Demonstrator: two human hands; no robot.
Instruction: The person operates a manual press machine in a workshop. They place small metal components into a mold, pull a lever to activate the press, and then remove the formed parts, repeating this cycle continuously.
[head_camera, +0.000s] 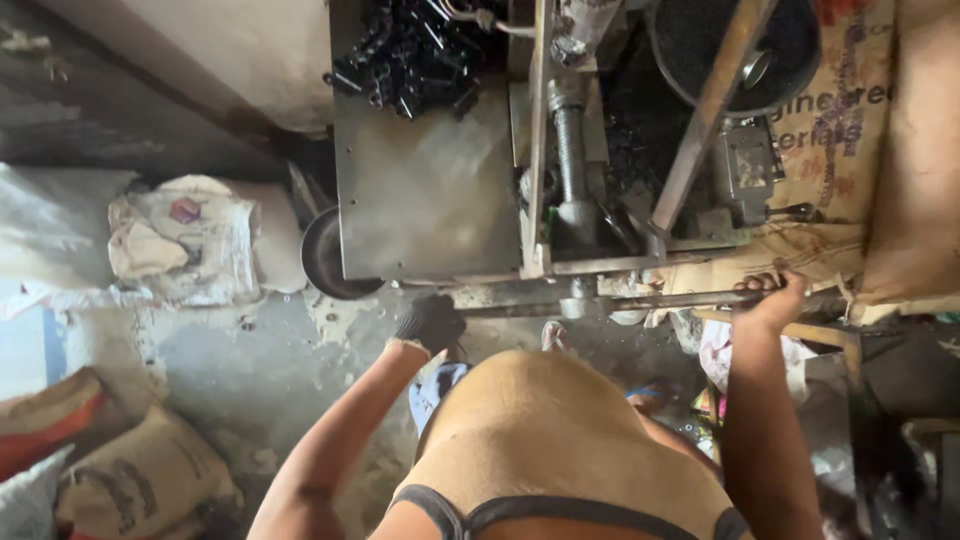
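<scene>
I look straight down over my chest at a hand-operated metal press (560, 190) with a thick vertical screw. My right hand (768, 297) is closed around a long horizontal steel lever bar (640, 300) at the press's near side. My left hand (430, 322), in a dark glove, is closed near the left end of that bar, just below the flat steel plate (425, 190). Whether it grips the bar or something small, I cannot tell. Several small black parts (415, 50) lie heaped at the plate's far end.
A dark round pan (325, 262) sits under the plate's left edge. Stuffed sacks (140, 480) and white bags (185, 240) lie on the concrete floor at left. Cardboard (850, 130) lines the right side, and a dark round bin (735, 45) stands at top right.
</scene>
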